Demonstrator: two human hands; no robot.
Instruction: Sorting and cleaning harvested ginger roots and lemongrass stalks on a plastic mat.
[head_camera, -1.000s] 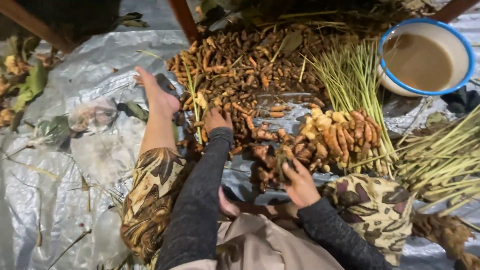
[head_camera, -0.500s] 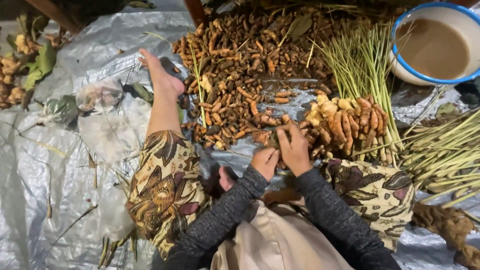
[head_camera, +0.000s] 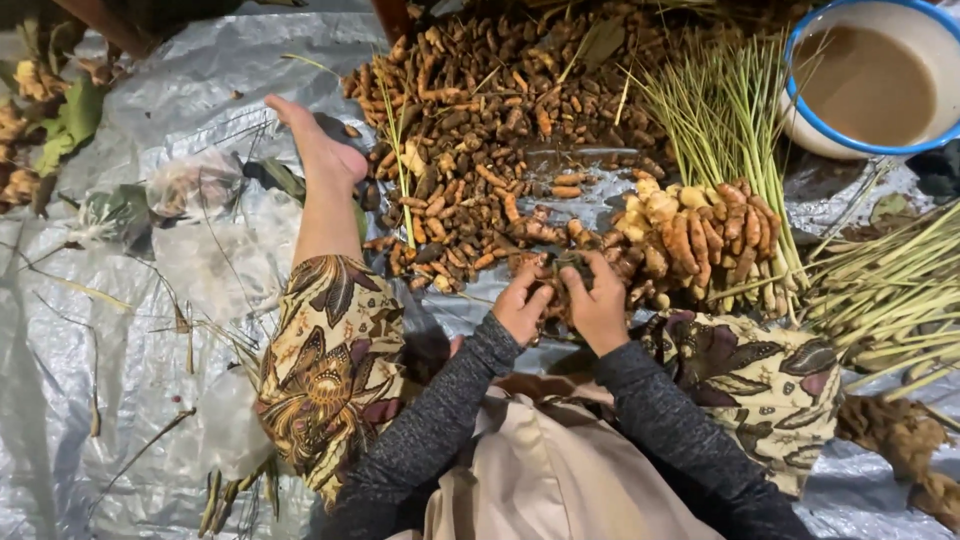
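On grey plastic sheet: turmeric root pile, largest item, beyond hands. Lemongrass stalks right of pile. Enamel basin of brown liquid far right of pile. Left hand, right hand pressed together at pile's near edge, fingers pinching small root clump.

Both hands, left and right, meet side by side, fingers seemingly curled.

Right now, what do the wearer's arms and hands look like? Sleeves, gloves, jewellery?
Both arms wear long, snug sleeves of dark heathered grey knit, reaching the wrists. The left hand and right hand are bare: no gloves, and no rings or watch visible.
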